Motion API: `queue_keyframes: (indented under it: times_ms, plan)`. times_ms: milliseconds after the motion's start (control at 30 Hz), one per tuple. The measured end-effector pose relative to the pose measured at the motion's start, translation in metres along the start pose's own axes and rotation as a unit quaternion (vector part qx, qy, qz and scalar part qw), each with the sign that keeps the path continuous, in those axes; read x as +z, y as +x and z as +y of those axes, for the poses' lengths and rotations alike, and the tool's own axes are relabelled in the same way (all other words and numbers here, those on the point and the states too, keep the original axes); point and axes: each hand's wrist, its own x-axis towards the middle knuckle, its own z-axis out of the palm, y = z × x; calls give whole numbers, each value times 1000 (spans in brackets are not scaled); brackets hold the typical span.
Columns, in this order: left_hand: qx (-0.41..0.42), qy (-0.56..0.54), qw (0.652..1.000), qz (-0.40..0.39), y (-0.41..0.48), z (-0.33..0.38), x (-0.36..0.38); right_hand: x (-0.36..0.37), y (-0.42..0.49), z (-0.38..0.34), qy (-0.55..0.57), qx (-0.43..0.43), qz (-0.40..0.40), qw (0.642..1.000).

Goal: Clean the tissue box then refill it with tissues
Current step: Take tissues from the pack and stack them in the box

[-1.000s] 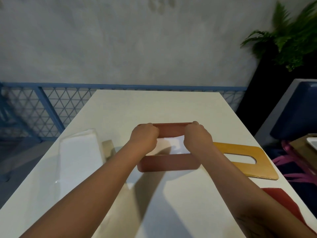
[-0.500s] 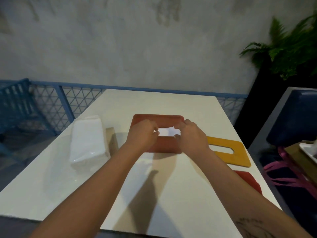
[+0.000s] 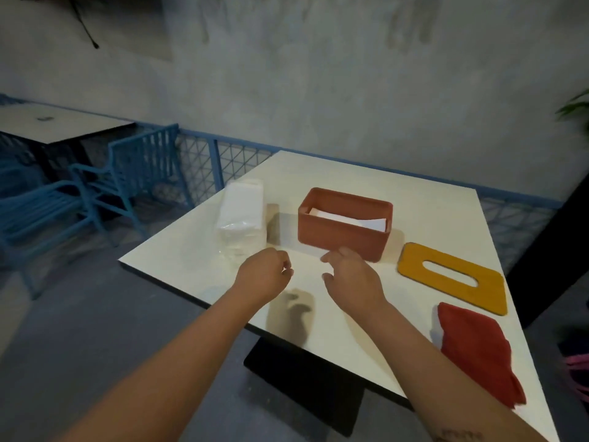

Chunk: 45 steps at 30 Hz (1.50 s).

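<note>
Sitting lidless mid-bench (image 3: 350, 330), terracotta matte tissue box (image 3: 342, 237), rounded-corner rectangle, white folded tissues (image 3: 350, 218) inside. Left hand (image 3: 264, 275) loosely curled, holding nothing, just off the plastic-wrapped tissue pack (image 3: 242, 221); right hand (image 3: 350, 275) released, fingers spread, near box front wall, contact unclear. Flat mustard lid (image 3: 414, 266) with oval slot lies right of box, crumpled red cloth (image 3: 475, 349) nearer.
</note>
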Motion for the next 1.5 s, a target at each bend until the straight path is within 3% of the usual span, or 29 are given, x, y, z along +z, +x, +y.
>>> queue_keyframes:
  times_ms: [133,333,467,767,900,1100,1367,1500]
  plan:
    - [-50,-1,999,2,-16,-27,-7,12,1,-19,-2,-27,-36,999]
    - [-87,39,995,39,-22,-69,-11,34,19,-52,-7,-68,-28,997]
    - [-82,90,991,63,-15,-90,-13,49,38,-67,-20,-70,1,997]
    - [-34,61,997,40,27,-130,-15,84,86,-102,-79,-44,-48,995]
    - [-1,5,997,73,49,-142,-21,92,104,-111,-76,-40,-29,996]
    - [20,-76,996,52,76,-158,-17,101,124,-119,-57,-35,5,998]
    - [52,-81,994,44,87,-168,-10,112,140,-116,-91,-43,103,990]
    - [55,-61,995,58,90,-169,-9,112,141,-113,-144,-85,108,980]
